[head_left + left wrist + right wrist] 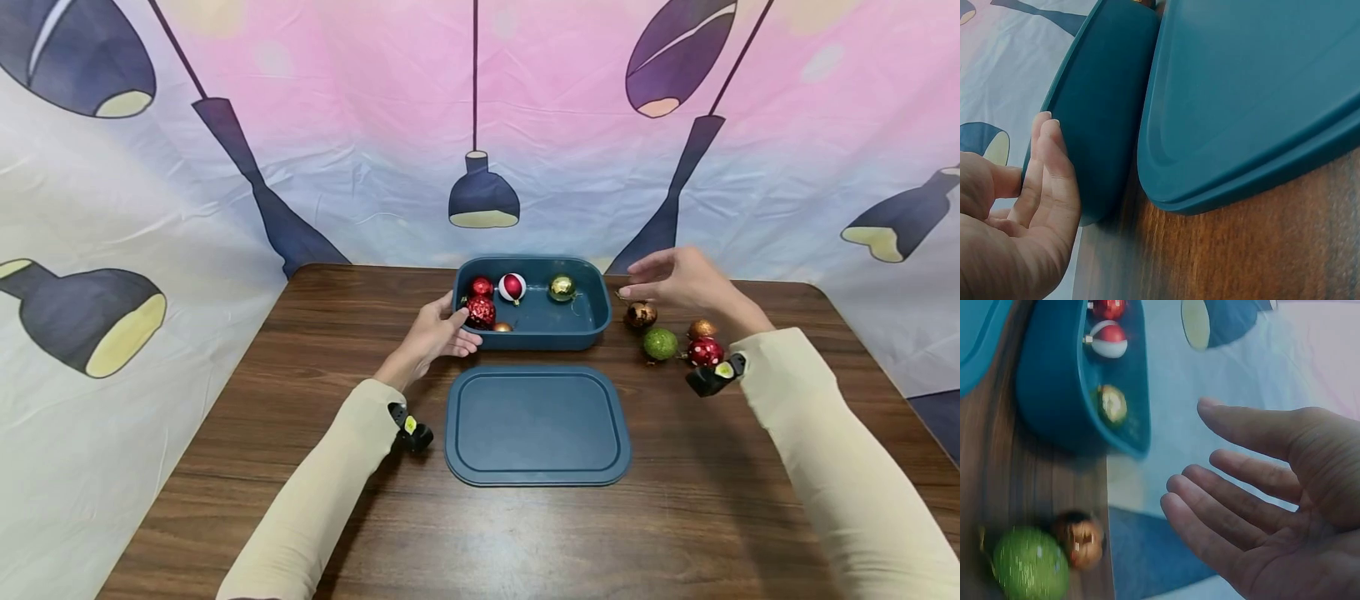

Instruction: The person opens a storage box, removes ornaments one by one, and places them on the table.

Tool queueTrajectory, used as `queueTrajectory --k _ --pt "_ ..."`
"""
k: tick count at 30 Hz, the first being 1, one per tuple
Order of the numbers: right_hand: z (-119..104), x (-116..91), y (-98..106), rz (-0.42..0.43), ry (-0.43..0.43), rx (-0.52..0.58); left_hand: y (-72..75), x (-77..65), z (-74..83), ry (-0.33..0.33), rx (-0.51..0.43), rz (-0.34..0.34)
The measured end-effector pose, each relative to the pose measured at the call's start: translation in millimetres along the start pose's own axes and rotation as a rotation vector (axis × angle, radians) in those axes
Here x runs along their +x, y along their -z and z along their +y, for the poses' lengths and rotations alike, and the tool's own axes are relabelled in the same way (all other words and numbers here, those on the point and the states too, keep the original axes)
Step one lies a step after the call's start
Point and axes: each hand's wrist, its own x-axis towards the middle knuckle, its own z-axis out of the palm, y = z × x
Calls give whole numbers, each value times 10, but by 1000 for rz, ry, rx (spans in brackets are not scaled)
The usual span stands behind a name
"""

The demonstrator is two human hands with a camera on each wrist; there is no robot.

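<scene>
My left hand grips the left front corner of a blue plastic box, thumb over the rim and fingers against the outer wall. Inside the box lie a red glittery bauble, a smaller red bauble, a red-and-white bauble, a gold bauble and a partly hidden orange one. My right hand is empty, fingers spread loosely. It hovers to the right of the box, near a bronze bauble and a green glittery bauble on the table.
A flat blue lid lies on the wooden table in front of the box. Beyond the green bauble sit a copper bauble and a red dotted bauble. A printed cloth hangs behind the table.
</scene>
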Motion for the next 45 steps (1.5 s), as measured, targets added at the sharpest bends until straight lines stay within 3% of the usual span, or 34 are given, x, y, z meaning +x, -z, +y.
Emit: queueTrajectory --k 8,26,35,45 --pt "-206 191 -262 -49 91 31 -5 -7 7 13 5 13" --pt "-419 506 -821 -198 185 30 -2 -1 14 13 8 15" --pt "-480 608 -1045 -267 124 62 -9 -16 23 18 20 22" --pt "-516 700 -1239 -331 111 93 -12 -17 25 14 9 16"
